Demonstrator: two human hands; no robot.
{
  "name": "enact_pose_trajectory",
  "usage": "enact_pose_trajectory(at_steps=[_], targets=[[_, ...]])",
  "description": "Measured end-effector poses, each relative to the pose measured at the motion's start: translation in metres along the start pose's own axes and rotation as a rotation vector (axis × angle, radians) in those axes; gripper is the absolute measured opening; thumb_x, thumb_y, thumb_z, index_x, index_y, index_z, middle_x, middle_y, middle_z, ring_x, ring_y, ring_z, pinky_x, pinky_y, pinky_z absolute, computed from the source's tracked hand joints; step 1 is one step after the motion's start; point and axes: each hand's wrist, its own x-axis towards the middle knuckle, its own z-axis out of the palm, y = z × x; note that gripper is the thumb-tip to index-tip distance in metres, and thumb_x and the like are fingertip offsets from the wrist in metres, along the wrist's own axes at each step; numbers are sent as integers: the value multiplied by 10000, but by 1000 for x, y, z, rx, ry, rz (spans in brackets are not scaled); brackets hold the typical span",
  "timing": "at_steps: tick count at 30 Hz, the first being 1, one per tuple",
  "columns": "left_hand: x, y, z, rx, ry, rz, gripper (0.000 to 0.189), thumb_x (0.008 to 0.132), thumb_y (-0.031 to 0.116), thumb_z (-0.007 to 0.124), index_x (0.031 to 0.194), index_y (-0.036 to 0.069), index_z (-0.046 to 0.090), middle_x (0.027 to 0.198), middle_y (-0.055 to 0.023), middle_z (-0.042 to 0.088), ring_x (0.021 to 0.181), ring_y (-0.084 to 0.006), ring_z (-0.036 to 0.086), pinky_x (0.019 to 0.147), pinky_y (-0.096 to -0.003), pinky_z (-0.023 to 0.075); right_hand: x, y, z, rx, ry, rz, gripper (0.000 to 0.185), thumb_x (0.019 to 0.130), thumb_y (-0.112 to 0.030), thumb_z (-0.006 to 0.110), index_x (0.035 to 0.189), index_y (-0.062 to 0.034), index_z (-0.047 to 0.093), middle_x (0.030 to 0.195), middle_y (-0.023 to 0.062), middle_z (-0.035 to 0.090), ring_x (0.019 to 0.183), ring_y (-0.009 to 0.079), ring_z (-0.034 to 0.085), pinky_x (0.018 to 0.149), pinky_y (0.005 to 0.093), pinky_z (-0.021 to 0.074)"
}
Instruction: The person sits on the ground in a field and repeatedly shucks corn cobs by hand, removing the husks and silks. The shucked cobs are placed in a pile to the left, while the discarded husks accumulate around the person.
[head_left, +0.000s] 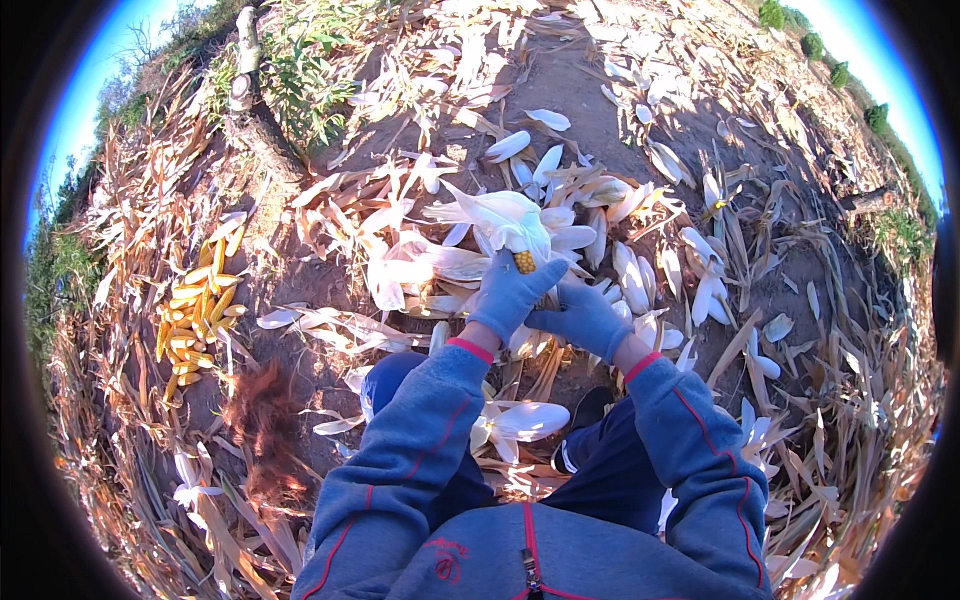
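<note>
An ear of corn (524, 262) is in front of me, its yellow kernels showing in a small patch. Pale husk leaves (510, 217) still wrap its far end and flare away from me. My left hand (512, 291), in a grey-blue knit glove, is closed around the ear with the thumb pointing right. Gloved alike, my right hand (583, 319) meets the near end of the ear from the right, fingers curled under it. The two hands overlap there, so the ear's near end is mostly hidden.
Husked yellow cobs (196, 307) lie in a pile at the left. Reddish-brown corn silk (262, 435) is heaped nearer me. Loose husks (529, 421) litter the soil around my legs. A cut tree stump (259, 124) rises at the upper left, and dry stalks (847, 375) cover the right side.
</note>
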Motion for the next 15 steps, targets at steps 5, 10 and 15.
enact_pose_trajectory(at_steps=[5, 10, 15], targets=[[0, 5, -12, -427, -292, -242, 536, 825, 286, 685, 1222, 3, 462, 1059, -83, 580, 932, -159, 589, 813, -287, 486, -22, -34, -35, 257, -97, 106, 315, 791, -296, 713, 875, -2, 636, 760, 71, 619, 708, 130, 564, 665, 289, 457], [-2, 9, -15, -293, -322, -198, 505, 827, 252, 683, 1221, 20, 468, 1047, -71, 584, 924, -160, 593, 815, -297, 489, -26, -35, -31, 375, 129, 54, 247, 819, -194, 685, 994, -22, 659, 811, 57, 640, 744, 97, 562, 680, 270, 463], [-8, 13, -13, -456, -376, -276, 502, 812, 213, 690, 1217, 11, 472, 1036, -63, 585, 918, -160, 596, 807, -302, 495, -20, -27, -25, 413, 237, 62, 272, 843, -181, 655, 1057, -14, 646, 846, 44, 649, 737, 98, 566, 671, 255, 460]])
